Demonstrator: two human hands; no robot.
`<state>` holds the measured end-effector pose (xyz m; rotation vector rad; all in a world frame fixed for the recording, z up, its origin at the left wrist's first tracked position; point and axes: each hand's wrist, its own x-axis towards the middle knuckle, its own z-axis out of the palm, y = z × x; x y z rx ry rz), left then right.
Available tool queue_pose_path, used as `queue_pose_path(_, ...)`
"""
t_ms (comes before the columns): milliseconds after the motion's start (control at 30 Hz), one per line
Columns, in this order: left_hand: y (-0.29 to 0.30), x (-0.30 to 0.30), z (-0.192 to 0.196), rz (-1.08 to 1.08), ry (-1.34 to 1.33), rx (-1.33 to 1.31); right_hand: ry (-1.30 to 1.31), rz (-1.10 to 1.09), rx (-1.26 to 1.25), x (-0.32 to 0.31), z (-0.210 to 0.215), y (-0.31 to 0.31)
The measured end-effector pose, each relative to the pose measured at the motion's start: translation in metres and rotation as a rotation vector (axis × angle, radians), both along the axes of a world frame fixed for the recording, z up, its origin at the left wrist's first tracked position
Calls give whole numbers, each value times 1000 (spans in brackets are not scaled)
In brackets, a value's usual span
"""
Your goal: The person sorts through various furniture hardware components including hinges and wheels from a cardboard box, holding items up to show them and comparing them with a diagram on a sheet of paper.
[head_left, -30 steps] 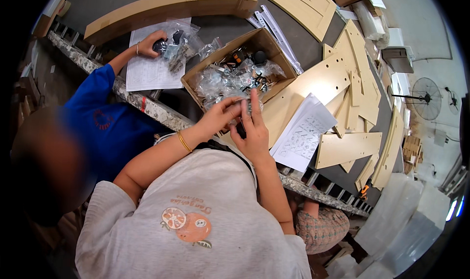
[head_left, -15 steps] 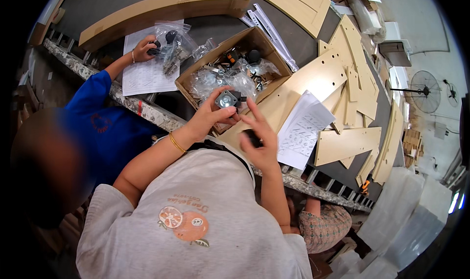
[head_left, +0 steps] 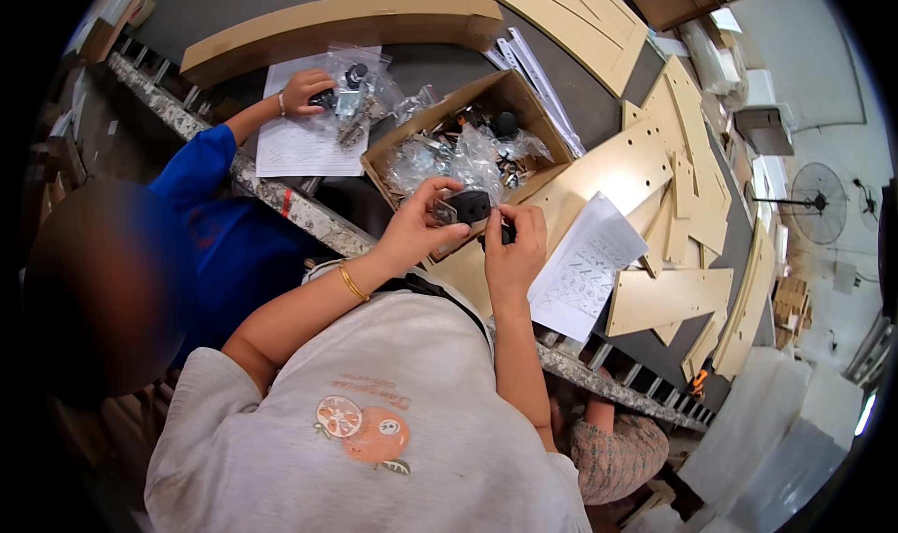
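My left hand (head_left: 423,226) is closed on a black caster (head_left: 470,207) with a metal plate, gripped between thumb and fingers above the near side of a cardboard box (head_left: 398,132). My right hand (head_left: 520,254) is close beside it, its fingers bent around a second black piece (head_left: 506,234), mostly hidden by them. The right fingertips meet the caster's edge. Inside the box lie clear plastic bags (head_left: 475,163), metal fittings and a round black part (head_left: 505,124).
At the left, a co-worker's hand (head_left: 309,91) holds a black part beside bagged hardware (head_left: 360,102) on a printed sheet (head_left: 297,149). Wooden panels (head_left: 599,179), a folded instruction sheet (head_left: 586,269), white metal rails (head_left: 538,84) and a long carton (head_left: 346,23) lie on the table. Another person (head_left: 622,449) is low at the right.
The caster has been turned so that its black side shows instead of its metal plate. My right hand has come up to it, fingers bending in. The whole view has shifted slightly.
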<state>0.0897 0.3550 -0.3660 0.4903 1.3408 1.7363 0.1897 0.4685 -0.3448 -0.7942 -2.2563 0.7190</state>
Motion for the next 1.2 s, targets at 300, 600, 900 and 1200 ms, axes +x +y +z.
queue_pose_path(300, -1, 7, -7, 166, 301, -61, 2, 152, -87, -4, 6, -12)
queue_pose_path(600, 2, 6, -17, 142, -332, 103, 122, 220, 192, -10, 10, -26)
queue_pose_path(900, 0, 3, -38, 390, 833, -386, -128, 406, 208, -10, 14, -27)
queue_pose_path(1200, -10, 0, -7, -109, -447, -15, 55, 212, -763, 11, -1, -19)
